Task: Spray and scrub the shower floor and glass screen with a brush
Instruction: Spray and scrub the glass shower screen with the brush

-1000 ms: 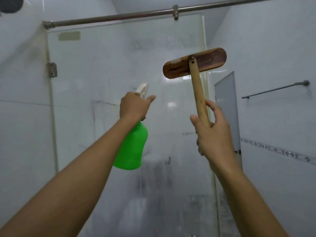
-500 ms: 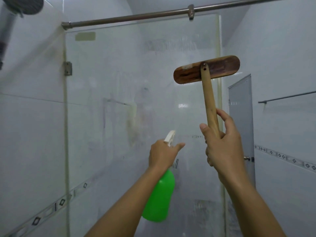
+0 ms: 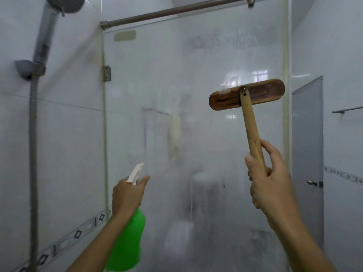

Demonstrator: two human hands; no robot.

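1. Up front, the brush (image 3: 247, 94) has a dark, worn wooden head set crosswise on a paler wooden handle, tilted slightly – its right end higher. The head lies against or just in front of the glass screen (image 3: 196, 95); I cannot tell whether it touches.
2. The right hand (image 3: 271, 183) grips the handle low down, fingers and thumb curled round it, the head above the hand.
3. The left hand (image 3: 127, 195) is wrapped round the neck of a green spray bottle (image 3: 127, 244) with a cream nozzle, forefinger stretched forward beside the trigger, nozzle aimed at the glass.
4. The screen is cloudy and streaked, hazy across the top and lower middle, hung under a metal rail (image 3: 176, 10) with a hinge (image 3: 106, 73) on its left edge.
5. Compared with a second ago, the bottle sits much lower – it was raised near brush height and now hangs at the bottom left. The brush also appears lower in view.
6. A shower head (image 3: 59, 8) with its hose (image 3: 33, 154) now shows at the left, and a grey door (image 3: 307, 144) stands beyond the glass.
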